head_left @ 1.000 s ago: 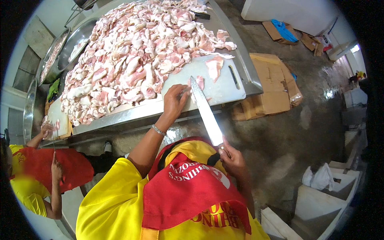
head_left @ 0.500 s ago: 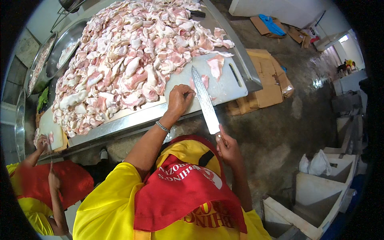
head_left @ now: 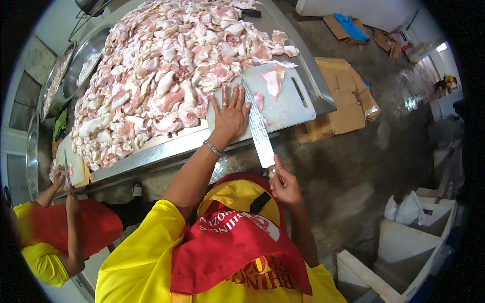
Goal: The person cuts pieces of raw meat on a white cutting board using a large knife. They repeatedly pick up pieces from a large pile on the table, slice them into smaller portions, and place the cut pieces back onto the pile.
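Note:
My left hand (head_left: 230, 115) is spread with its fingers stretched out over the left part of a white cutting board (head_left: 289, 108), beside the knife blade. Whether the palm presses on the board or on something beneath it, I cannot tell. In my right hand (head_left: 286, 187) is the handle of a large knife (head_left: 260, 131), its broad blade slanting up and left across the board. To the right of the blade lie a flat pink-and-white piece of meat (head_left: 273, 81) and a smaller pink scrap (head_left: 258, 100). A large heap of raw chicken pieces (head_left: 166, 65) borders the board.
The metal table (head_left: 323, 96) ends right of the board, with flattened cardboard (head_left: 348, 96) on the floor beyond. At left, a co-worker's hands (head_left: 70, 198) hold a knife near another board (head_left: 73, 159). Metal bowls (head_left: 83, 63) stand at the far left; white bins (head_left: 404, 242) are lower right.
My left hand has gone from curled fingers to a flat, spread hand and reaches farther over the board. The knife stays in my right hand at nearly the same slant.

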The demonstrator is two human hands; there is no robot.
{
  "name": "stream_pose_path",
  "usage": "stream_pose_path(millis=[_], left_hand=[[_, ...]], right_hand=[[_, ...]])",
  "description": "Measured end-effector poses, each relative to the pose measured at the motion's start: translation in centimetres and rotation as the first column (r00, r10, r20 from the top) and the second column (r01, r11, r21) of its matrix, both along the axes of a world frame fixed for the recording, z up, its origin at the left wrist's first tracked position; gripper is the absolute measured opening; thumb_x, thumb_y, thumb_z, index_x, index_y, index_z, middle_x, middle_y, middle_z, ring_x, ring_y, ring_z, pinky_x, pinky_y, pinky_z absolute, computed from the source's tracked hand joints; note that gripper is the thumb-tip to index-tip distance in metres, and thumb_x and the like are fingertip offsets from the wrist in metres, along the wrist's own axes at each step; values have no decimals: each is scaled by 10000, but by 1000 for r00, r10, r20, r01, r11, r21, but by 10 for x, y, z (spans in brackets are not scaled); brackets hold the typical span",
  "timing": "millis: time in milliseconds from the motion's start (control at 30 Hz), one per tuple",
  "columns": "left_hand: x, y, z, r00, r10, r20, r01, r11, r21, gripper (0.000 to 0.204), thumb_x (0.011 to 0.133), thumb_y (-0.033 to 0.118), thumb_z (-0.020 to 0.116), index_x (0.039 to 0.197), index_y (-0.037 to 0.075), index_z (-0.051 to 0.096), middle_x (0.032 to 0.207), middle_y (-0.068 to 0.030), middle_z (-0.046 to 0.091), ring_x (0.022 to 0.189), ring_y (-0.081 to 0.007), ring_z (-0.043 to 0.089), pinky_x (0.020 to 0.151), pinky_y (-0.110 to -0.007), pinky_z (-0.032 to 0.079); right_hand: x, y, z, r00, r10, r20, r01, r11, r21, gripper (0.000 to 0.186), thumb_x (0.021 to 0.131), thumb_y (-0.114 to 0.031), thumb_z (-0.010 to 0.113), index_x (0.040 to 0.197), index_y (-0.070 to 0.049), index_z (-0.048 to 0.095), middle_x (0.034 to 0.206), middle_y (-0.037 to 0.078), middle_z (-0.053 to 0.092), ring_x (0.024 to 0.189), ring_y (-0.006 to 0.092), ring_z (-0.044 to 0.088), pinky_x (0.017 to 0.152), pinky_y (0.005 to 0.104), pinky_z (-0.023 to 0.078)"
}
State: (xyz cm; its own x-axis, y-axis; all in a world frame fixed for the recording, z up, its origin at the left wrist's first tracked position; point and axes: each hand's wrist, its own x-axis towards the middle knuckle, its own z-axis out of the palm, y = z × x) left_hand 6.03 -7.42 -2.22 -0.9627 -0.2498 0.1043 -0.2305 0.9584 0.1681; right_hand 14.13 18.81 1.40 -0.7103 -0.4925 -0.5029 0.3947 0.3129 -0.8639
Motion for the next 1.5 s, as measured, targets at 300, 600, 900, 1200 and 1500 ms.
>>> stream_pose_path(millis=[300,600,900,1200,1500], left_hand=[[1,-2,4,996,-17,84,16,1000,8,634,1051,430,191,1571,74,116,1651,-81,74,1512,-355,-54,1117,-688,-86],[2,-1,5,999,10,50,-7,998,-56,634,1051,419,201,1566,56,129,1646,-107,94,1512,-366,-28,1117,-688,-76],[4,-1,-4,998,-10,-62,6,998,-66,631,1049,411,224,1558,44,167,1640,-119,124,1513,-366,-9,1118,-687,-70],[3,-2,-5,1000,22,-22,-23,998,-55,626,1047,418,210,1569,79,137,1645,-110,99,1514,-355,-22,1130,-668,-77],[-1,-2,-2,996,74,50,-73,997,-10,613,1044,417,212,1582,146,98,1645,-126,77,1507,-376,-61,1133,-661,-84]], right_hand=[[-19,-16,-1,998,19,-54,-21,999,-38,316,1027,-206,515,1299,-45,527,716,17,537,599,81,479,541,269,419],[2,11,-20,978,52,-204,-76,991,-109,399,1013,-151,528,1378,-24,433,740,-15,504,600,48,441,535,221,394],[-20,-7,-13,999,3,-49,-7,997,-71,261,1003,-248,578,1085,-11,649,676,26,543,604,94,484,548,281,410],[-11,14,-9,969,89,-230,-113,989,-92,493,1014,-125,510,1476,1,389,706,-44,418,585,36,387,569,211,417],[-11,60,21,971,209,-113,-201,976,79,381,976,-140,539,1299,61,560,1432,208,473,928,159,623,908,317,487]])
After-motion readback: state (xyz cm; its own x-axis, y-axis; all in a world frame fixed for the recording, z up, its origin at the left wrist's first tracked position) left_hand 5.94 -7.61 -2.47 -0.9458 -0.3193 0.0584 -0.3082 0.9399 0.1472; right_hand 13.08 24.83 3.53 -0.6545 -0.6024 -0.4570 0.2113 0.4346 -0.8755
